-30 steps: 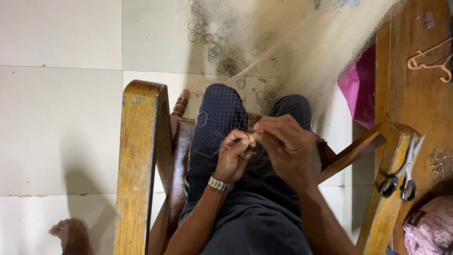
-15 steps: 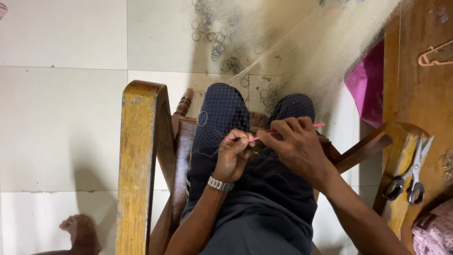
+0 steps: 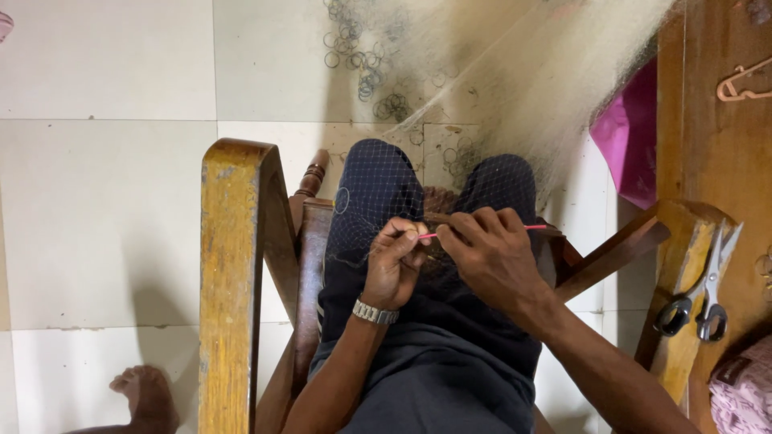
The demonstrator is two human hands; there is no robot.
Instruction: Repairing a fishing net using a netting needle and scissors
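Netting (image 3: 378, 193) lies over the knees, just beyond the fingertips. Left hand (image 3: 394, 261) pinches the mesh between curled fingers. Touching it, the right hand (image 3: 490, 253) grips a thin pink needle (image 3: 535, 227). Scissors (image 3: 696, 301) rest well right of both.

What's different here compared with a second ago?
The right hand has slid rightward, drawing the thin pink netting needle out past the knuckles; earlier it was hidden. The left hand still pinches the fishing net on the lap. The scissors still lie on the armrest.
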